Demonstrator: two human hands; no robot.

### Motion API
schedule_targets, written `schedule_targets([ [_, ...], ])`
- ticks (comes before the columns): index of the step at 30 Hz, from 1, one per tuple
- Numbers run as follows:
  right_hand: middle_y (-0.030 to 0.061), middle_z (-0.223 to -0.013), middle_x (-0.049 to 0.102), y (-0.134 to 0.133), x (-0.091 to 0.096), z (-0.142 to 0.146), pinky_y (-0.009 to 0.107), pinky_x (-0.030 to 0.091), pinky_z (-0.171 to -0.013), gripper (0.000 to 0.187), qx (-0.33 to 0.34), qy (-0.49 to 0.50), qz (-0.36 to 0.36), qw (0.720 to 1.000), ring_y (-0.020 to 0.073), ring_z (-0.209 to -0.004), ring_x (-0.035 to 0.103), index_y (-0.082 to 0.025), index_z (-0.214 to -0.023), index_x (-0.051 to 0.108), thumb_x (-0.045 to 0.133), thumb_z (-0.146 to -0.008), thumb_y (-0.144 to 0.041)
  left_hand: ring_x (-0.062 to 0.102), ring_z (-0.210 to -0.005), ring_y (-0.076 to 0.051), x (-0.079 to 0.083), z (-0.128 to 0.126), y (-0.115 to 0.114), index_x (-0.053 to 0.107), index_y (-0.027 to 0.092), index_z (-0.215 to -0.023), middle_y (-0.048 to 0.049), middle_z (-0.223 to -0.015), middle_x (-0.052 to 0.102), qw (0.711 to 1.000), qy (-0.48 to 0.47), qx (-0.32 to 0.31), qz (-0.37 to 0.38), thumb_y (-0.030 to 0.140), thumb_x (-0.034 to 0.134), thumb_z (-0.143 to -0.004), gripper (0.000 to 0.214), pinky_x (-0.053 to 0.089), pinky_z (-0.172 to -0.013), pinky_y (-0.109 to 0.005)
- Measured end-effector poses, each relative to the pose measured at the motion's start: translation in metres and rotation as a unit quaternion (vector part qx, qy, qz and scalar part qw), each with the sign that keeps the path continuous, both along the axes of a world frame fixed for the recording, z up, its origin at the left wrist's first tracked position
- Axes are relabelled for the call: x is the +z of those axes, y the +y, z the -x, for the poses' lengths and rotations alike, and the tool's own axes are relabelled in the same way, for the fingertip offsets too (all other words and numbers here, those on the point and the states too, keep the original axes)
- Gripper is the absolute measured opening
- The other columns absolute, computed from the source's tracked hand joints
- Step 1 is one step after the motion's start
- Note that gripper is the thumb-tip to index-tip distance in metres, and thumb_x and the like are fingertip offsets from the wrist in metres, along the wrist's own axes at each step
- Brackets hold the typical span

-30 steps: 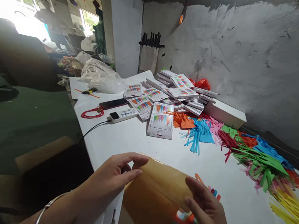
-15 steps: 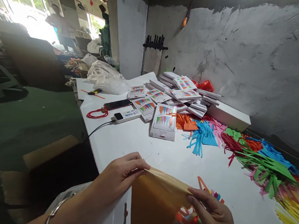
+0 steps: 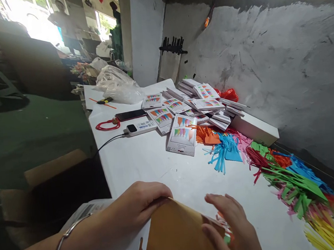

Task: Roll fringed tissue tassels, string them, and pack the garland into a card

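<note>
My left hand (image 3: 149, 200) is closed on the top corner of a smooth brown paper or card sheet (image 3: 174, 235), thumb in front and fingers folded over its edge. Below that wrist lies a white card piece with a hang hole (image 3: 132, 243), partly covered by my forearm. My right hand (image 3: 237, 225) is at the sheet's right side with thumb and fingers spread apart; whether it touches the sheet I cannot tell. Coloured paper strips (image 3: 226, 238) show between it and the sheet, mostly hidden.
Flat white packages with printed tassel garlands (image 3: 182, 135) are heaped at the table's back. Coloured tassel bundles (image 3: 297, 184) run along the right. A phone (image 3: 130, 115), a white cabled device (image 3: 141, 128), a yellow-black cutter (image 3: 104, 100) and clear plastic bags (image 3: 118, 84) lie left. A person (image 3: 65, 27) stands far behind.
My right hand has let go of the sheet's upper right edge, its fingers now spread. My left hand has moved slightly down and right, still gripping. The sheet now looks flatter.
</note>
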State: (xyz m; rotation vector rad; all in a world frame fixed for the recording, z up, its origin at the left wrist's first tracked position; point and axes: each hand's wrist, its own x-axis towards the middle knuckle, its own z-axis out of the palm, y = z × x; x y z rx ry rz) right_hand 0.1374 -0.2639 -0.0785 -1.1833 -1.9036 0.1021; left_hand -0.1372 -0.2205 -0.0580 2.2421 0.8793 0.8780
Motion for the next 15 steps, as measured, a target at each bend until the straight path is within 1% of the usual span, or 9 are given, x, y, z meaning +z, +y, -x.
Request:
schedule_targets([
  [1,0.006,-0.11,0.074,-0.001,-0.001,0.007,0.042,0.048,-0.1,0.038,0.005,-0.017,-0.023,1.0,0.0265,-0.103,0.068,-0.029,-0.124,0.065,0.061,-0.091,-0.049,0.069,-0.074,-0.016,0.0,-0.002,-0.001,0.066,0.02,-0.094,-0.0038,-0.086,0.075,1.0,0.001,-0.01,-0.008,0.017,0.045,-0.095,0.022,0.05,-0.064,-0.021],
  [2,0.0058,-0.104,0.075,-0.002,-0.003,0.014,0.04,0.05,-0.096,0.036,0.016,-0.035,-0.035,0.999,0.0252,-0.096,0.069,-0.028,-0.124,0.065,0.059,-0.093,-0.047,0.069,-0.074,-0.016,-0.001,-0.005,-0.003,0.066,0.02,-0.095,-0.004,-0.087,0.075,1.0,-0.001,-0.022,-0.014,0.017,0.045,-0.095,0.022,0.05,-0.064,-0.021],
  [3,0.0051,-0.097,0.075,-0.004,-0.005,0.02,0.037,0.052,-0.087,0.031,0.025,-0.051,-0.034,0.998,0.0232,-0.088,0.069,-0.028,-0.12,0.066,0.057,-0.095,-0.044,0.069,-0.074,-0.016,-0.001,-0.007,-0.004,0.067,0.02,-0.097,-0.0038,-0.087,0.076,0.999,-0.007,-0.033,-0.018,0.016,0.045,-0.095,0.022,0.05,-0.065,-0.021],
  [5,0.0025,-0.082,0.074,-0.007,-0.008,0.027,0.029,0.05,-0.068,0.021,0.028,-0.079,-0.013,0.996,0.0191,-0.072,0.067,-0.027,-0.105,0.07,0.052,-0.099,-0.036,0.071,-0.078,-0.016,0.0,-0.012,-0.007,0.067,0.021,-0.106,-0.0034,-0.092,0.077,0.999,-0.015,-0.043,-0.012,0.019,0.05,-0.095,0.02,0.051,-0.07,-0.021],
  [7,0.0004,-0.07,0.069,-0.01,-0.008,0.029,0.027,0.043,-0.059,0.026,0.014,-0.105,0.0,0.994,0.017,-0.062,0.064,-0.027,-0.09,0.071,0.048,-0.1,-0.032,0.071,-0.081,-0.017,0.003,-0.015,-0.009,0.066,0.021,-0.113,-0.0032,-0.095,0.077,0.999,-0.019,-0.039,0.004,0.023,0.057,-0.094,0.021,0.051,-0.073,-0.021],
  [9,-0.0004,-0.063,0.066,-0.013,-0.005,0.03,0.026,0.039,-0.056,0.03,0.008,-0.123,-0.003,0.992,0.0164,-0.058,0.062,-0.026,-0.084,0.07,0.047,-0.101,-0.032,0.07,-0.077,-0.016,0.006,-0.018,-0.009,0.068,0.02,-0.106,-0.0025,-0.089,0.077,0.999,-0.014,-0.029,0.027,0.026,0.059,-0.094,0.017,0.05,-0.07,-0.021],
  [11,-0.0012,-0.061,0.065,-0.014,-0.002,0.029,0.026,0.037,-0.056,0.033,0.016,-0.121,0.003,0.993,0.0155,-0.056,0.062,-0.026,-0.084,0.071,0.045,-0.102,-0.034,0.067,-0.069,-0.014,0.009,-0.02,-0.01,0.07,0.019,-0.094,-0.0012,-0.079,0.075,0.998,-0.014,-0.025,0.048,0.025,0.055,-0.095,0.016,0.048,-0.065,-0.02],
  [13,-0.0031,-0.063,0.069,-0.014,0.0,0.027,0.025,0.038,-0.055,0.037,0.035,-0.102,0.041,0.993,0.014,-0.056,0.064,-0.028,-0.086,0.072,0.041,-0.103,-0.04,0.065,-0.065,-0.013,0.012,-0.02,-0.009,0.069,0.019,-0.086,-0.0004,-0.073,0.073,0.998,-0.022,-0.023,0.059,0.024,0.054,-0.094,0.019,0.046,-0.062,-0.019],
  [15,-0.0057,-0.065,0.071,-0.013,-0.001,0.022,0.024,0.038,-0.054,0.04,0.043,-0.095,0.094,0.99,0.0132,-0.055,0.065,-0.031,-0.085,0.072,0.039,-0.102,-0.047,0.064,-0.063,-0.012,0.014,-0.017,-0.008,0.069,0.018,-0.083,-0.0001,-0.071,0.072,0.997,-0.029,-0.019,0.066,0.024,0.055,-0.093,0.019,0.045,-0.06,-0.019],
])
